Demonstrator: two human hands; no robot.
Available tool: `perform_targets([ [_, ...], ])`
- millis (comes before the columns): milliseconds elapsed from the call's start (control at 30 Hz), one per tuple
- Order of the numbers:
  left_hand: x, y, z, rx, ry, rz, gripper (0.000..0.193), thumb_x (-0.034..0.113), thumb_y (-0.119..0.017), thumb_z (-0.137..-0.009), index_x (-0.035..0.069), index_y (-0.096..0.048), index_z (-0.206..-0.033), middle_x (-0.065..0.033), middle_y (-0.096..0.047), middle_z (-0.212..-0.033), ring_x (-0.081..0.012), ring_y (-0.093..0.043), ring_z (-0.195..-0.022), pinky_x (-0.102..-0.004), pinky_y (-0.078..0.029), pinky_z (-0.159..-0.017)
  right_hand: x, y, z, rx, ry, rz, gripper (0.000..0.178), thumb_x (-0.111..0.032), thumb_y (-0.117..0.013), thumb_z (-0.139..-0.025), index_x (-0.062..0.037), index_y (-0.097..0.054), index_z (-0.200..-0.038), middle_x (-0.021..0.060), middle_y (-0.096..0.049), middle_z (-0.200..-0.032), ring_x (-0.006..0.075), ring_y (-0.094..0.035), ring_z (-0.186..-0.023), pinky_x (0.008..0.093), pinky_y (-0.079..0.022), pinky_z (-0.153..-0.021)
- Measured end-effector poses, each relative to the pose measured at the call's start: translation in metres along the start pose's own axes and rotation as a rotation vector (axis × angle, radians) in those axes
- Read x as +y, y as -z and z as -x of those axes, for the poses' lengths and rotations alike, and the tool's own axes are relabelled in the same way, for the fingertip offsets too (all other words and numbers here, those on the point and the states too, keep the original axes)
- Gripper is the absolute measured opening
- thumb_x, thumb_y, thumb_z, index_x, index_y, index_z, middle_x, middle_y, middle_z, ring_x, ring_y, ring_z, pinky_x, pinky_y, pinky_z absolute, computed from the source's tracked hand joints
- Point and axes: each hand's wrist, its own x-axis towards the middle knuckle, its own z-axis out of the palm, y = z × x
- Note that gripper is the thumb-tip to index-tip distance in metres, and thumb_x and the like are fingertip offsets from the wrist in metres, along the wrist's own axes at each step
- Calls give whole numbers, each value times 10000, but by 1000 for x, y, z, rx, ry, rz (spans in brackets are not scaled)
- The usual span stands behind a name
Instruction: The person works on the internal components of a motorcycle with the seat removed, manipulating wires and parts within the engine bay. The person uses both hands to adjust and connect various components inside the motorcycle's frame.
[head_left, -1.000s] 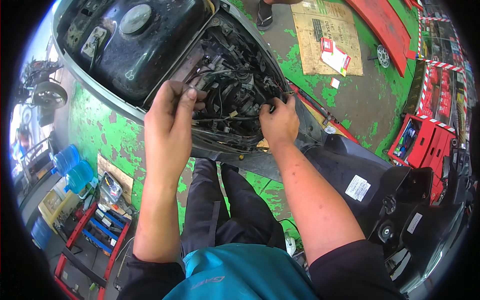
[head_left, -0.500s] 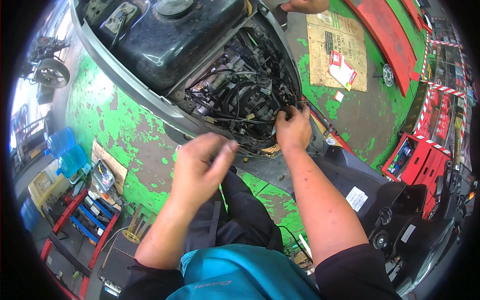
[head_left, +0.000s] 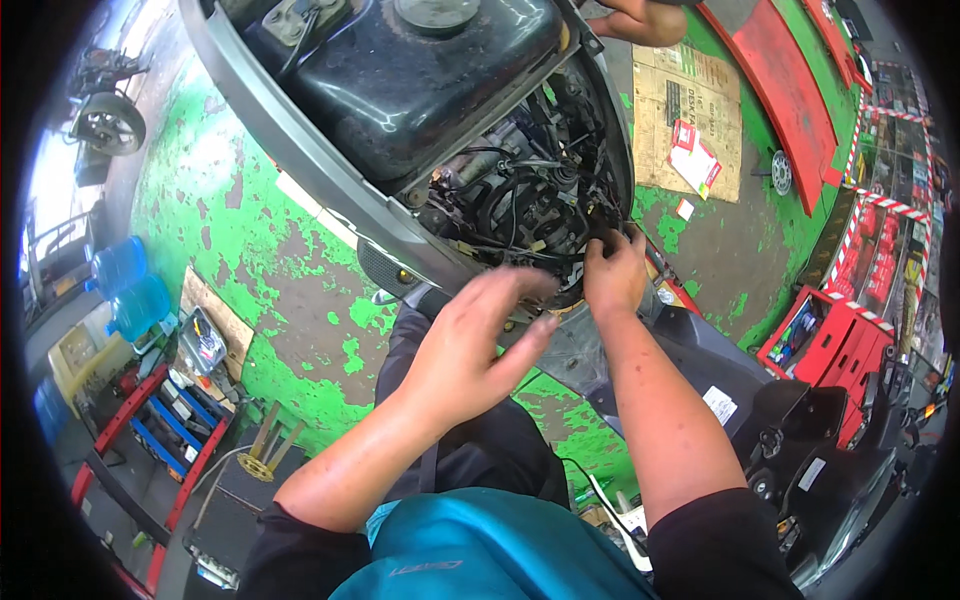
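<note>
A scooter body stands opened up in front of me, with a black fuel tank (head_left: 430,95) inside its grey side cover (head_left: 290,115). Closer to me, a cavity full of engine parts and black wiring (head_left: 520,205) lies exposed. My right hand (head_left: 616,275) reaches into the cavity's right edge with thumb and fingers bent inward; whatever they grip is hidden. Over the near rim, my left hand (head_left: 475,345) hovers with thumb and fingers apart, holding nothing, its fingertips slightly blurred.
Another person's bare limb (head_left: 645,20) shows at the top. Flattened cardboard (head_left: 685,120) lies beyond the scooter, near a red ramp (head_left: 785,100). Dark body panels (head_left: 690,350) and a red tool cabinet (head_left: 845,350) are at right; blue water bottles (head_left: 135,300) stand at left.
The whole scene has shifted slightly right and down in view. My left hand has moved right, closer to my right hand. The right hand stays at the cavity's edge.
</note>
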Motion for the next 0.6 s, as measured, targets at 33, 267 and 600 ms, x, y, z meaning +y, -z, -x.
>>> perform_targets([
  [33, 2, 1, -14, -16, -51, -56, 395, 151, -738, -935, -18, -624, -1273, -189, -683, -1206, -317, -672, -1143, -404, -520, -996, -1, 2, 0, -8, -17, 4, 352, -315, -645, -903, -86, -783, -1132, 138, -567, -1486, 385, -676, -1171, 487, -534, -1005],
  [267, -12, -18, -119, 83, 212, -470, 615, 382, -596, -1006, -76, -525, -1410, -340, -560, -1426, -474, -518, -1357, -473, -393, -1143, -5, 8, -1, -25, -72, -58, 300, -309, -655, -907, -118, -779, -1101, 122, -562, -1499, 399, -678, -1157, 493, -544, -999],
  [600, -159, -44, -247, -105, 619, -592, 539, 306, -366, -1027, -48, -697, -1262, -313, -611, -1385, -454, -582, -1328, -505, -429, -1154, -2, 12, -5, -83, -100, -137, 303, -291, -681, -874, -94, -787, -1078, 174, -566, -1452, 366, -693, -1121, 494, -568, -957],
])
